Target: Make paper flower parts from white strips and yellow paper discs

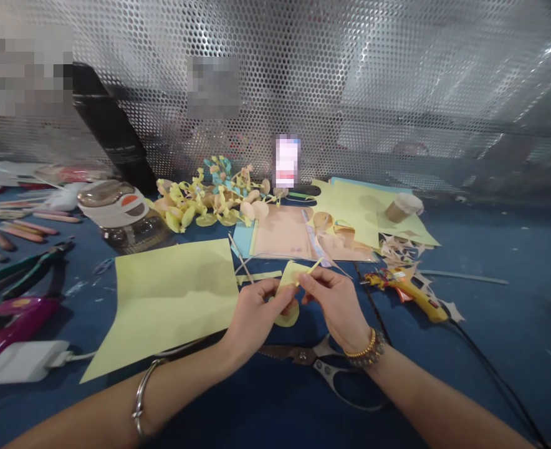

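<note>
My left hand [258, 310] pinches a small piece of yellow paper [290, 275], held up over the blue table. Close beside it on the right, my right hand [334, 301] has its thumb and forefinger closed on a thin yellow strip [315, 267] at the paper's edge. A rounded yellow piece [287, 316] hangs just under my left fingers. Below both hands lie scissors [325, 363], partly hidden by my right wrist. A large yellow sheet [177, 299] lies left of my left hand.
Paper flowers [210, 199] and a lidded jar [128, 215] stand behind. At right lies a yellow glue gun [418, 296] with its cord, near paper scraps [401, 249]. Pliers [37, 268] and a white plug [27, 362] are at left. A lit phone [287, 162] leans against the perforated metal.
</note>
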### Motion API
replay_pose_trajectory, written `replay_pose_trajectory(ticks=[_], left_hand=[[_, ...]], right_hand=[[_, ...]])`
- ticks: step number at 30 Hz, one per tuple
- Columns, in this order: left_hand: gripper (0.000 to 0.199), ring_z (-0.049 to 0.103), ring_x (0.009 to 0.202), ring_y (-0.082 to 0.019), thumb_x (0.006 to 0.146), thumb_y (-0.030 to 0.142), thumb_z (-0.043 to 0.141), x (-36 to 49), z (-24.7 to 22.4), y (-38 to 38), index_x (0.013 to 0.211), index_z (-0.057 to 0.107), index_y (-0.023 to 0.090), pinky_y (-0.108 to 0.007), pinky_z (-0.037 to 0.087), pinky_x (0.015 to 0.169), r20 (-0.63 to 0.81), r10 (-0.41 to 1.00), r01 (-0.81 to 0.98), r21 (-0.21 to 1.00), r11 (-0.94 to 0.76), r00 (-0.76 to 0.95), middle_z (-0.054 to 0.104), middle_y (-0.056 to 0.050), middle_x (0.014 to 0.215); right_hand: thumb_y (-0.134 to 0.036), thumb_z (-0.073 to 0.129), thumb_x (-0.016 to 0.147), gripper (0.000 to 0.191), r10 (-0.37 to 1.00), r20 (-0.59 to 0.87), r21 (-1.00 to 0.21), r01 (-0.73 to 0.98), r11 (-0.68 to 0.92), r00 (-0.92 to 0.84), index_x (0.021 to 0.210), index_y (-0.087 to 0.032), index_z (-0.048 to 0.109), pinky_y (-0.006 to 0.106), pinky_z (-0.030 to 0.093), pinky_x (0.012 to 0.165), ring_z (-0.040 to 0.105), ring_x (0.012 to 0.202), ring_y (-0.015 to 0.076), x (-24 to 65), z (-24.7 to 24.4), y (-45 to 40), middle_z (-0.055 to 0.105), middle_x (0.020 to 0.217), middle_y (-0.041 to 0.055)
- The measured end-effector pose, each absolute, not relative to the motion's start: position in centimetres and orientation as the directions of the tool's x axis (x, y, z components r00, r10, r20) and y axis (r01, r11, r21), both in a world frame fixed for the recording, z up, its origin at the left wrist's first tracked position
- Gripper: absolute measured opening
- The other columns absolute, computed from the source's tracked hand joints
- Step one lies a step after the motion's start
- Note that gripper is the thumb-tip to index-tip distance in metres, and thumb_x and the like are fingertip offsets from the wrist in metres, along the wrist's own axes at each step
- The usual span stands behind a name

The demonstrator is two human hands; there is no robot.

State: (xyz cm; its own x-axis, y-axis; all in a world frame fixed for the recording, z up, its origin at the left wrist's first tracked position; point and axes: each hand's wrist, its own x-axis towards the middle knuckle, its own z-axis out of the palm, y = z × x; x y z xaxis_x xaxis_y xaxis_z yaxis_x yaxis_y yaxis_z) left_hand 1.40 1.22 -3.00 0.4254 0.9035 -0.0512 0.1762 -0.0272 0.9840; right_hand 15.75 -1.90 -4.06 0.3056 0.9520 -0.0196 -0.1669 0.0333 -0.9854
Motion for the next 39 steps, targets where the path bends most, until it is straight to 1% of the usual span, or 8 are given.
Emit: replay_pose_trajectory(ticks=[5, 10, 13, 20, 23, 29, 34, 39], left_hand=[[0.034, 0.057, 0.061, -0.014, 0.083, 0.045, 0.059, 1.36, -2.96, 0.88, 0.068, 0.067, 0.016, -0.021, 0.043, 0.056, -0.050, 0.893, 0.181, 0.983, -0.036, 0.448, 0.065, -0.002, 0.066], [0.028, 0.051, 0.056, -0.011, 0.078, 0.042, 0.065, 1.44, -2.65, 0.82, 0.071, 0.071, 0.015, -0.019, 0.040, 0.050, -0.035, 0.907, 0.193, 0.980, -0.052, 0.420, 0.064, -0.001, 0.065], [0.029, 0.050, 0.054, -0.010, 0.078, 0.042, 0.065, 1.42, -2.63, 0.82, 0.068, 0.070, 0.015, -0.019, 0.039, 0.049, -0.043, 0.910, 0.203, 0.978, -0.046, 0.412, 0.062, 0.000, 0.062], [0.031, 0.056, 0.060, -0.013, 0.082, 0.041, 0.060, 1.23, -2.80, 0.84, 0.070, 0.069, 0.014, -0.021, 0.043, 0.056, -0.045, 0.900, 0.213, 0.975, -0.054, 0.433, 0.064, -0.001, 0.064], [0.030, 0.058, 0.064, -0.013, 0.085, 0.039, 0.058, 1.18, -2.71, 0.93, 0.072, 0.069, 0.015, -0.021, 0.044, 0.059, -0.040, 0.889, 0.195, 0.979, -0.056, 0.456, 0.066, -0.001, 0.068], [0.031, 0.053, 0.063, -0.011, 0.088, 0.036, 0.054, 1.30, -2.52, 0.76, 0.071, 0.067, 0.014, -0.019, 0.043, 0.059, -0.038, 0.856, 0.151, 0.987, -0.048, 0.516, 0.063, 0.000, 0.068], [0.024, 0.051, 0.061, -0.010, 0.082, 0.037, 0.063, 1.50, -2.78, 0.65, 0.078, 0.071, 0.015, -0.019, 0.043, 0.055, -0.059, 0.871, 0.150, 0.989, -0.017, 0.488, 0.064, 0.000, 0.070], [0.025, 0.053, 0.061, -0.010, 0.081, 0.038, 0.063, 1.44, -3.05, 0.67, 0.076, 0.072, 0.016, -0.019, 0.043, 0.056, -0.060, 0.879, 0.155, 0.988, -0.016, 0.472, 0.066, -0.001, 0.071]], right_hand=[[-0.038, 0.078, 0.069, 0.030, 0.942, -0.037, -0.986, -0.167, 0.020, 0.333, 0.057, -0.017, 0.060, 0.021, 0.039, 0.046, 0.049, 0.045, 0.0078, 15.70, -4.03, -2.00, 0.058, 0.053, -0.0045], [-0.039, 0.080, 0.068, 0.035, 0.937, -0.039, -0.991, -0.135, 0.009, 0.347, 0.055, -0.018, 0.055, 0.021, 0.036, 0.046, 0.046, 0.044, 0.0071, 15.80, -4.18, -1.93, 0.053, 0.048, -0.0063], [-0.039, 0.080, 0.067, 0.033, 0.946, -0.030, -0.992, -0.122, 0.011, 0.324, 0.057, -0.017, 0.057, 0.021, 0.038, 0.047, 0.048, 0.046, 0.0074, 15.85, -3.99, -1.95, 0.056, 0.052, -0.0052], [-0.036, 0.074, 0.075, 0.020, 0.976, 0.022, -0.988, -0.141, 0.054, 0.218, 0.069, -0.018, 0.070, 0.020, 0.043, 0.048, 0.052, 0.050, 0.0075, 16.15, -3.47, -1.97, 0.061, 0.061, -0.0030], [-0.034, 0.074, 0.075, 0.019, 0.973, 0.026, -0.984, -0.164, 0.065, 0.231, 0.068, -0.018, 0.070, 0.020, 0.043, 0.047, 0.052, 0.048, 0.0067, 16.28, -3.56, -1.91, 0.061, 0.063, -0.0031], [-0.035, 0.077, 0.072, 0.021, 0.960, 0.021, -0.989, -0.137, 0.061, 0.279, 0.064, -0.017, 0.070, 0.019, 0.042, 0.047, 0.052, 0.047, 0.0064, 16.31, -3.88, -1.94, 0.063, 0.058, -0.0027], [-0.036, 0.080, 0.069, 0.022, 0.953, -0.002, -0.987, -0.154, 0.047, 0.303, 0.063, -0.017, 0.069, 0.019, 0.041, 0.045, 0.051, 0.046, 0.0061, 16.30, -4.12, -1.86, 0.064, 0.058, -0.0026], [-0.035, 0.080, 0.068, 0.022, 0.961, -0.016, -0.983, -0.182, 0.036, 0.276, 0.064, -0.017, 0.069, 0.020, 0.042, 0.046, 0.053, 0.048, 0.0080, 16.32, -4.08, -1.81, 0.064, 0.057, -0.0015]])
